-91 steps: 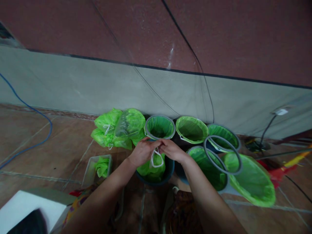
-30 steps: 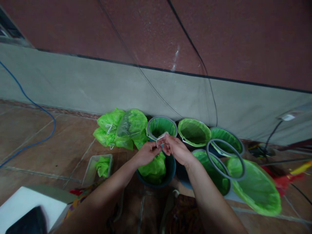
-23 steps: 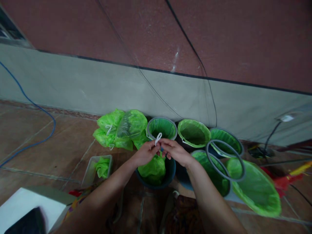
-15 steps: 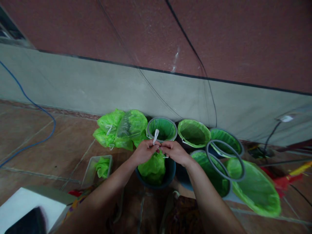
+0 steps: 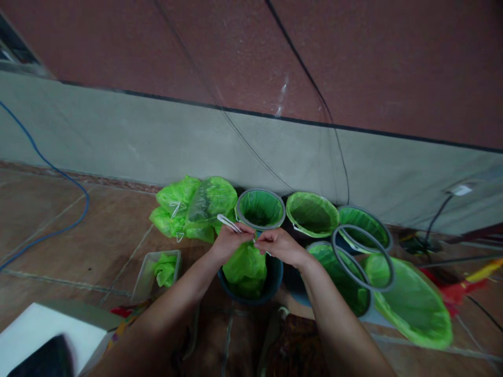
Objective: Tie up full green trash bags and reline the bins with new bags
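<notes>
Green bag (image 5: 246, 269), just below left hand (image 5: 231, 242) and right hand (image 5: 283, 247), white drawstring (image 5: 228, 223) pinched in both

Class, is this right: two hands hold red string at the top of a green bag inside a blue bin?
Wrong colour: in the head view, the string is white. The left hand and right hand hold it at the top of the green bag inside the blue bin, as stated.
</notes>
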Motion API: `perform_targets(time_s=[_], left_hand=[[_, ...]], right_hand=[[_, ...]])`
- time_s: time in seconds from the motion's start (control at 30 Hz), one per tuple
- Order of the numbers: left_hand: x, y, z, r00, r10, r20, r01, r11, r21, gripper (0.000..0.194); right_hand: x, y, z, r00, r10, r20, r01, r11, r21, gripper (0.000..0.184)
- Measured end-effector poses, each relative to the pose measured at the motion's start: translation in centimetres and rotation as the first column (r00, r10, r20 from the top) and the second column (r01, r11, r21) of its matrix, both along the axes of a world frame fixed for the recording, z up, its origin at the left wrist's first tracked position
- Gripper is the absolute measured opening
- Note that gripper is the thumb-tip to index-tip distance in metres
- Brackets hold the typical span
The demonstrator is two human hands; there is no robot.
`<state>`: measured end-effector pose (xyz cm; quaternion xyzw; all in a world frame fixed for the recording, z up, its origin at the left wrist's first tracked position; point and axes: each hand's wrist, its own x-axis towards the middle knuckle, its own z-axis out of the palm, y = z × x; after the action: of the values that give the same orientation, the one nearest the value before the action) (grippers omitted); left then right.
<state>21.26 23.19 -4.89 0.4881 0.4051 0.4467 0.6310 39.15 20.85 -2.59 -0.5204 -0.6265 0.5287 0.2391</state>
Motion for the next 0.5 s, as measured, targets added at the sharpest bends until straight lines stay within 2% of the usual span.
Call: perform_targets(time_s=[0.13, 0.3, 0.4, 0.5], left_hand=[[0.0, 0.2, -0.4, 0.992, -0.035, -0.119, 0.055, 0.984, 0.169, 0.008], [0.2, -0.1, -0.9, 0.952, 0.051, -0.302, 0.072, 0.922, 0.381, 0.018], [0.6, -0.5, -0.7, 0.958, 0.090, -0.273, 0.031, 0.912, 0.409, 0.018], [0.9, -0.8, -0.4, 0.977, 0.087, -0.195, -0.020, 0.947, 0.321, 0.014]], right_hand=[[0.3, 0.2, -0.5, 0.999, -0.004, 0.050, 0.003, 1.000, 0.015, 0.025], [0.3, 0.1, -0.5, 0.999, -0.038, 0.034, 0.037, 0.998, 0.042, 0.034], [-0.1, 0.0, -0.2, 0.998, -0.058, -0.027, 0.058, 0.998, 0.021, 0.035], [-0.5, -0.1, 0.2, 0.991, -0.079, -0.106, 0.079, 0.997, -0.011, 0.037]])
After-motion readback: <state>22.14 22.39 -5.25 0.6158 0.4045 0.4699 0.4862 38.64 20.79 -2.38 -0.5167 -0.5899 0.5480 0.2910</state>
